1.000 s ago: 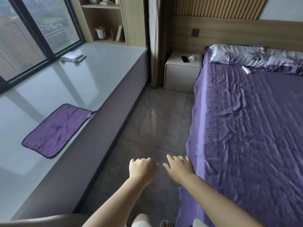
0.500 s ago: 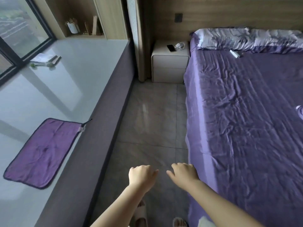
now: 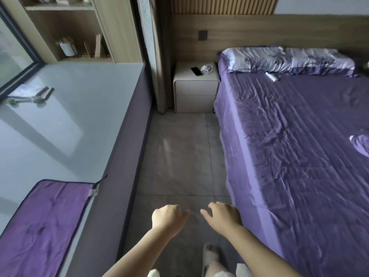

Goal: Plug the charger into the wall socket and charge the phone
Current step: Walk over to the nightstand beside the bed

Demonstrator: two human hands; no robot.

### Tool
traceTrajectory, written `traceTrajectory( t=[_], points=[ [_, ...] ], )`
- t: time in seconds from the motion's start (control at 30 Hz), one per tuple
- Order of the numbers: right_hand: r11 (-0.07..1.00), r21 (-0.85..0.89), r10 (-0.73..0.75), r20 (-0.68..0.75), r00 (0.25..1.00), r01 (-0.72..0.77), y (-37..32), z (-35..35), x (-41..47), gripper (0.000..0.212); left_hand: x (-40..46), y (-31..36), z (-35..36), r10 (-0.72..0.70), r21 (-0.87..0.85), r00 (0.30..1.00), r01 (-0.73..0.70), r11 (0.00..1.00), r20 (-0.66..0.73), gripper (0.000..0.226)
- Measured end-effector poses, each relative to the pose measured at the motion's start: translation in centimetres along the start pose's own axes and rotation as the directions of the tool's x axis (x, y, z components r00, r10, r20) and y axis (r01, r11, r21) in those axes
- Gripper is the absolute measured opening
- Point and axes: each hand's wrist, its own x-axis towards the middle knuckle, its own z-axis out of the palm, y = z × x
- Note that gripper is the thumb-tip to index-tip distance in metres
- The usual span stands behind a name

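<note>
A black phone (image 3: 196,71) lies flat on the white nightstand (image 3: 195,96) at the far end of the aisle. Right beside it sits a white charger with its coiled cable (image 3: 206,68). A dark wall socket (image 3: 202,35) is set in the wooden panel above the nightstand. My left hand (image 3: 167,218) and my right hand (image 3: 223,216) hang low in front of me over the floor, far from the nightstand. Both hold nothing; their fingers are loosely curled, slightly apart.
A bed with a purple sheet (image 3: 299,146) fills the right side, with pillows (image 3: 279,58) and a small white remote (image 3: 271,76) near its head. A grey window ledge (image 3: 60,120) with a purple mat (image 3: 44,222) runs along the left. A tiled aisle (image 3: 179,152) leads between them.
The view has moved forward along the aisle, so the nightstand, phone and charger appear nearer. Both hands stay low and empty, roughly as before.
</note>
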Motion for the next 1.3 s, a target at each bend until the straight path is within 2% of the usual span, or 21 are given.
traceTrajectory(
  t=[0.17, 0.33, 0.53, 0.67, 0.8, 0.93, 1.3],
  points=[
    [1.0, 0.011, 0.02, -0.022, 1.0, -0.02, 1.5, -1.7, 4.2, 0.054, 3.7, 1.7, -2.5, 0.047, -0.016, 0.999, -0.047, 0.999, -0.003, 0.053],
    [0.999, 0.005, -0.038, -0.008, 0.999, 0.038, 3.0, -3.9, 9.6, 0.05, 8.3, 2.8, -4.8, 0.015, -0.011, 1.0, -0.015, 1.0, 0.003, 0.048],
    [0.996, -0.011, -0.084, -0.03, 0.996, 0.083, 5.7, -8.7, 17.3, 0.048, 15.0, 5.9, -9.3, -0.034, -0.075, 0.997, 0.029, 0.997, -0.068, 0.049],
    [0.994, -0.019, -0.107, 0.011, 0.994, 0.107, 7.2, -10.1, 19.6, 0.048, 17.3, 7.4, -9.3, -0.084, -0.098, 0.996, 0.084, 0.992, 0.007, 0.054],
    [0.991, -0.043, -0.126, 0.0, 0.992, 0.126, 8.1, -12.2, 22.8, 0.05, 20.8, 8.0, -11.6, -0.073, -0.083, 0.997, 0.074, 0.994, 0.023, 0.054],
    [0.994, -0.003, -0.105, 0.011, 0.994, 0.106, 6.9, -13.7, 26.8, 0.052, 25.3, 7.4, -13.5, -0.042, -0.069, 0.999, 0.044, 0.997, 0.03, 0.053],
    [0.993, 0.098, 0.066, -0.003, 0.998, -0.066, 2.7, -19.1, 38.8, 0.053, 39.8, 3.2, -21.7, 0.069, -0.046, 0.997, -0.068, 0.997, 0.02, 0.048]
  ],
)
